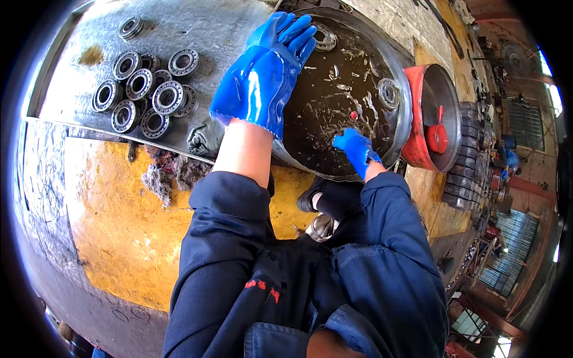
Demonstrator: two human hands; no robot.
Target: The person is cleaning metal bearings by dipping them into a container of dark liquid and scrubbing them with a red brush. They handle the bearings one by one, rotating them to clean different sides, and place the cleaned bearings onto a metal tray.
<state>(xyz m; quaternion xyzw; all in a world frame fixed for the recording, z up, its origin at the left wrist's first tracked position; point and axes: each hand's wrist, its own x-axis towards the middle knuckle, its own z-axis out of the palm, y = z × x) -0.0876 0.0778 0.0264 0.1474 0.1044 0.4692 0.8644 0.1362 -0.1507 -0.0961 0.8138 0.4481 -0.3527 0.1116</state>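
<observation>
My left hand (277, 56), in a long wet blue rubber glove, is over the left rim of a round metal tub (404, 113) of dark brown liquid. Its fingers are stretched out and a little apart, their tips right beside a ring bearing (324, 37) at the tub's far side; whether they touch it I cannot tell. My right hand (357, 150), gloved in blue too, is low over the near right part of the liquid with its fingers curled closed. What it holds, if anything, is hidden. Another bearing (389, 93) shows against the tub's right side, and a small red piece (354, 115) floats between.
Left of the tub, several bearings (139, 84) sit grouped on a metal-topped table (197, 27), near a dark green cloth (205, 138). Grey rags (157, 182) hang at its edge. To the right stands a red basin (418, 119) containing a red scoop-like thing (437, 136).
</observation>
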